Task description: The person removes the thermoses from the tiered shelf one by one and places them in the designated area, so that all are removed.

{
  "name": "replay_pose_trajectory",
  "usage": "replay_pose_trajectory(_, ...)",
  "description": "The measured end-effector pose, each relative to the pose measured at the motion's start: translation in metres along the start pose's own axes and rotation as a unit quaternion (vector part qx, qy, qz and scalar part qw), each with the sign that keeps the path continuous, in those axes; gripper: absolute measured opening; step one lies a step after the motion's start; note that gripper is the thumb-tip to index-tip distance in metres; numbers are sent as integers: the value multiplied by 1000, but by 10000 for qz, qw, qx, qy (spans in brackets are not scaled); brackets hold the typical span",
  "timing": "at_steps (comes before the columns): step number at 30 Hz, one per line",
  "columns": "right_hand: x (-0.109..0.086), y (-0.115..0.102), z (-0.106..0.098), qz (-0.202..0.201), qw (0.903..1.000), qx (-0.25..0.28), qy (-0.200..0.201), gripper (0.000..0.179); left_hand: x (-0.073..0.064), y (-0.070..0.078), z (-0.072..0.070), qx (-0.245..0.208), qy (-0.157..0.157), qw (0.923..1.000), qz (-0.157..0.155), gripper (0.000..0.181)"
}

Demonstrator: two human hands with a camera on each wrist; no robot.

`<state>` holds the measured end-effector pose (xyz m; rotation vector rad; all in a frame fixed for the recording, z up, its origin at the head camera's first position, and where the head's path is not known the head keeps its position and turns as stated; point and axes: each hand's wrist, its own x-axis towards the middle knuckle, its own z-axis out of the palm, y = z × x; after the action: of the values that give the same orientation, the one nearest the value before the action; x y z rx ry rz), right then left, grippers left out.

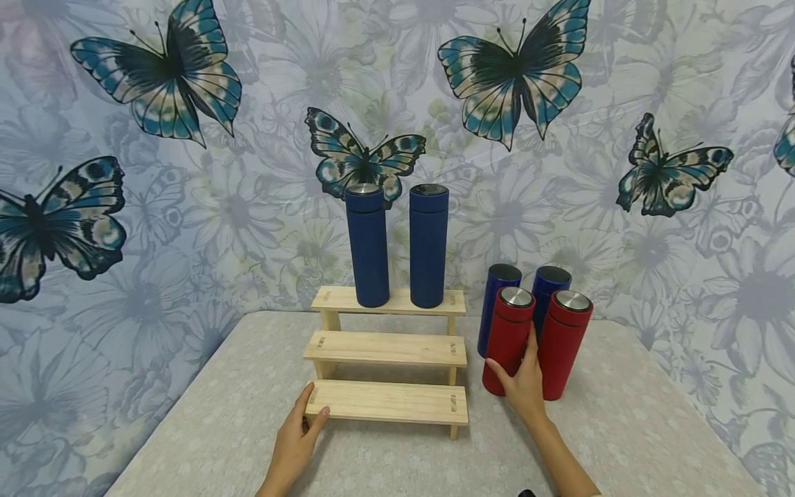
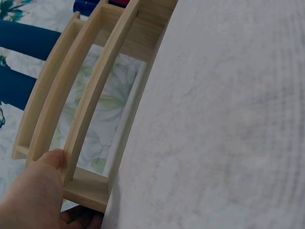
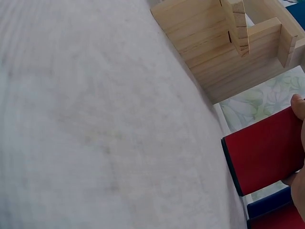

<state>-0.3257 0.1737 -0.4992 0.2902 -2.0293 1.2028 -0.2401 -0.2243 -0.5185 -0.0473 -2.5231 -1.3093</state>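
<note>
No readable text or labels.

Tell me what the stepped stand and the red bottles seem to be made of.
Stepped stand: pale wood, apparently unvarnished, as its grain shows without gloss. Red bottles: even, low-gloss bodies, perhaps coated metal, though plastic is possible; their silver lid tops look metal, given the shine.

On the table (image 1: 217,428), a stand (image 1: 385,347) is placed left of two front flasks (image 1: 564,348), behind which two rear flasks (image 1: 488,310) are set. Two upper flasks (image 1: 428,248) are stood side by side on the top step (image 1: 399,301). The left hand (image 1: 293,436) is placed at the bottom step's (image 1: 397,402) left end, the right hand (image 1: 525,388) at the left front flask (image 1: 508,342).
</note>
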Motion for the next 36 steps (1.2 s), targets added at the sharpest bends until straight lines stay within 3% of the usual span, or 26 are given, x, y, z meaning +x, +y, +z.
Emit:
replay_pose_trajectory(25, -4, -1, -4, 6, 9998, -200, 8, 107, -1, 1, 0, 35, -43, 10000, -68, 69)
replay_pose_trajectory(31, 1, -16, -7, -796, 9938, -524, 568, 96, 0, 1, 1, 70, -61, 9999, -117, 70)
replay_pose_trajectory(36, 19, -45, -6, -1672, 9755, -418, 1364, 75, -1, 2, 0, 37, -68, 9999, -127, 70)
